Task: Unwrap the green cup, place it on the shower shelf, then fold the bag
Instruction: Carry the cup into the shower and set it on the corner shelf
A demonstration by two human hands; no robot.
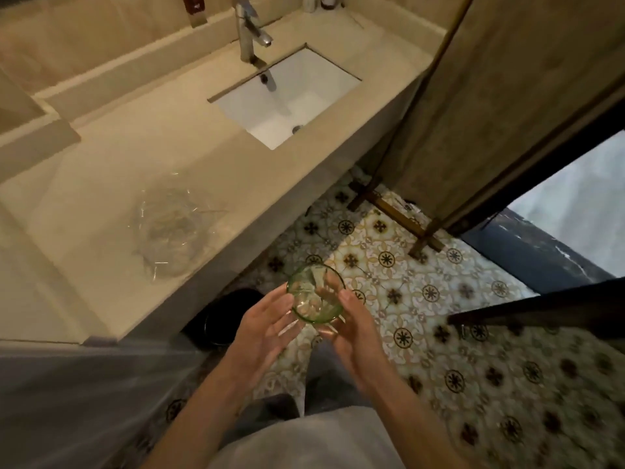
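Observation:
The green glass cup (pixel 315 294) is bare of its wrapping and held over the patterned floor, in front of the counter edge. My right hand (pixel 355 330) grips it from the right, fingers curled round its far side and showing through the glass. With its fingers straight, my left hand (pixel 267 328) has its fingertips against the cup's left side. The clear plastic bag (pixel 174 231) lies crumpled on the beige counter (pixel 101 157), left of the cup.
A white sink (pixel 287 96) with a metal tap (pixel 248 32) sits at the counter's far end. A dark bin (pixel 223 316) stands under the counter. A glass shower door with a brass frame (pixel 426 130) is to the right, and a dark rail (pixel 541 306) crosses at mid right.

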